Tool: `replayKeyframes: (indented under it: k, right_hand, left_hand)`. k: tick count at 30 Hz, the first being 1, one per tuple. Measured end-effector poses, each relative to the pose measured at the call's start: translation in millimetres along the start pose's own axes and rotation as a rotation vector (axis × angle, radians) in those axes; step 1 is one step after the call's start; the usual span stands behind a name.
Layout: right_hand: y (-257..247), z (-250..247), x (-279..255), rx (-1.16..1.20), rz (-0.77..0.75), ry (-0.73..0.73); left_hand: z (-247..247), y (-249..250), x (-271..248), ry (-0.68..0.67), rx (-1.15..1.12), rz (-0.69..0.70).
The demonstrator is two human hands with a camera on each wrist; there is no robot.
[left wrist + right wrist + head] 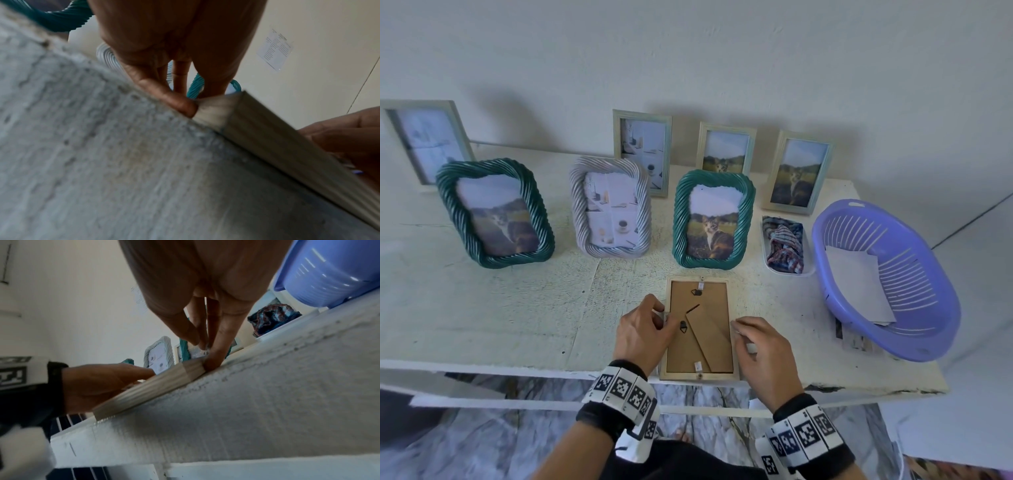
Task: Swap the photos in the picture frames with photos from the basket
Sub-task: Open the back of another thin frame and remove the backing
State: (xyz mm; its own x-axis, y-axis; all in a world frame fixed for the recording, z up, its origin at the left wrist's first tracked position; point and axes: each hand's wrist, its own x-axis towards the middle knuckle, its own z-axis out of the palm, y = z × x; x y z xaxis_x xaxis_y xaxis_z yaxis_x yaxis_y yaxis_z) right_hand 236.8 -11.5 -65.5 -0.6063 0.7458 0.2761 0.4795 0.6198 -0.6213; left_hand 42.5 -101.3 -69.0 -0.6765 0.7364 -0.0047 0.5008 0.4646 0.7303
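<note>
A pale wooden picture frame lies face down near the table's front edge, its brown backing board and folded stand facing up. My left hand pinches the frame's left rail, thumb against the outer side, fingers curled over the top. My right hand pinches the right rail in the same way. The frame's ribbed side rests on the tabletop. A purple basket at the right holds white photo sheets lying back up.
Two green twisted frames and a white twisted one stand behind, with several plain frames along the wall. A white tray with striped cloth sits beside the basket. The table edge runs just below my wrists.
</note>
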Motion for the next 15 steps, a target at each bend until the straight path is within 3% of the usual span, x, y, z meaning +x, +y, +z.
replayKeyframes:
  k: [9,12,15]
  right_hand:
    - [-8,-6,9,-0.163,-0.042,-0.171]
    - [-12,-14,34,-0.292,-0.020,-0.265]
    - [-16,-20,73,-0.293,-0.026,-0.253]
  left_hand:
    - [-1,-1,0,0.006,-0.014,-0.007]
    - [-3,-2,0,-0.021,-0.046,-0.006]
    - [-7,-5,0,-0.050,-0.071,-0.005]
